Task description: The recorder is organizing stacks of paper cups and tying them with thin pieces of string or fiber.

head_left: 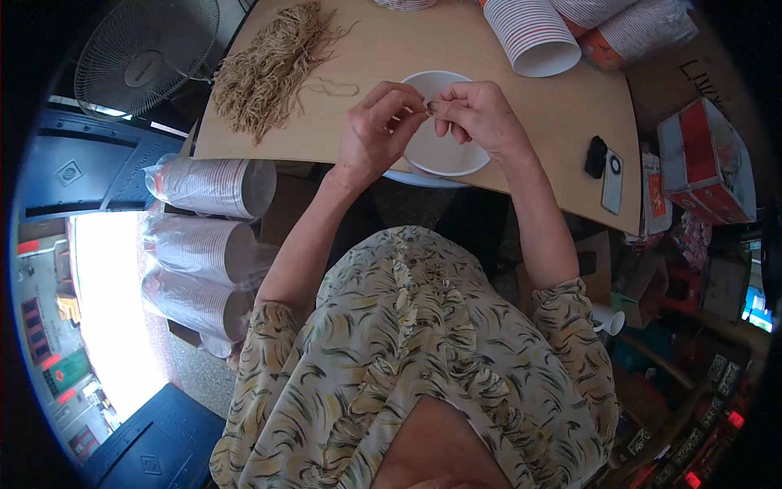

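My left hand [377, 129] and my right hand [482, 121] meet fingertip to fingertip above a white round tub [444, 156] at the table's near edge. Both are closed in a pinch. Something small and brownish shows between the fingertips, too tiny to name. To the left of my left hand lies a tangled heap of thin beige strands [269, 73]. One loose strand [334, 86] curls on the tabletop between the heap and that hand. The tub's inside looks plain white where my hands do not cover it.
The wooden table [562, 147] carries stacked paper tubs [533, 37] at the back right, with a phone [612, 183] and a small black object [595, 156] nearer. Bagged tub stacks [195, 248] stand at lower left, below a fan [147, 65]. A red-and-white carton [705, 163] stands right.
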